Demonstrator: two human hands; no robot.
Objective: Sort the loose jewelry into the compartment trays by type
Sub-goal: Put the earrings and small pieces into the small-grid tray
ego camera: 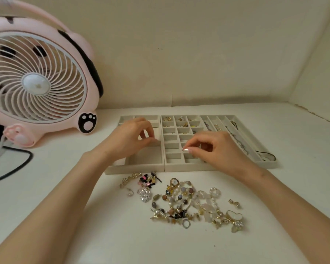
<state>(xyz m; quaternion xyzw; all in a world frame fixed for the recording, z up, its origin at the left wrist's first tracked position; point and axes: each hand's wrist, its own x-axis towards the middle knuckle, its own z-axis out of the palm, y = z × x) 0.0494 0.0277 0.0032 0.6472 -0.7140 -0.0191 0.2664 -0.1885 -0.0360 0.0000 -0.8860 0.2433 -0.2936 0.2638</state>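
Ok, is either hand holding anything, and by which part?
Cannot tell: the right hand closes its fingertips over the middle tray and the left hand curls over the left tray, but anything pinched is too small to see.

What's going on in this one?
A person is sorting jewelry. The left hand hovers over the left tray and the right hand over the grid tray, both with fingertips pinched; anything held is too small to see. Some far compartments hold pieces. A loose pile lies in front.
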